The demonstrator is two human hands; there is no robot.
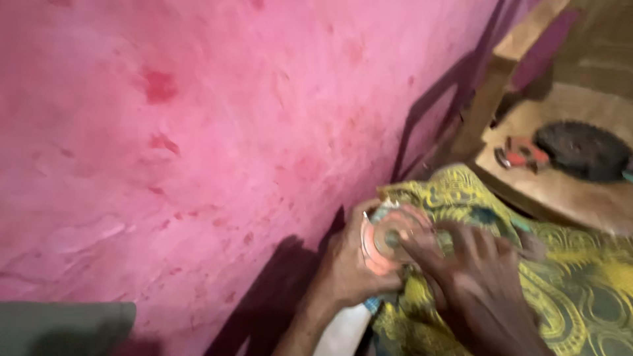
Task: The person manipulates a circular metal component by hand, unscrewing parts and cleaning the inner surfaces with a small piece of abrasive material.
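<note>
A small home workshop, rough pink wall (198, 118) with chipped paint, low wood stool (560, 184) with a round saw blade (583, 150) and red tool (524, 153) on it, yellow patterned cloth (580, 283) close by

Two hands, the left hand (353, 267) and the right hand (478, 280), meet on one round disc-like object (389, 240), its make blurred. One yellow patterned cloth (580, 283), one wooden stool (560, 191), one dark toothed disc (581, 150), possibly a saw blade, one red-handled tool (524, 155).
</note>
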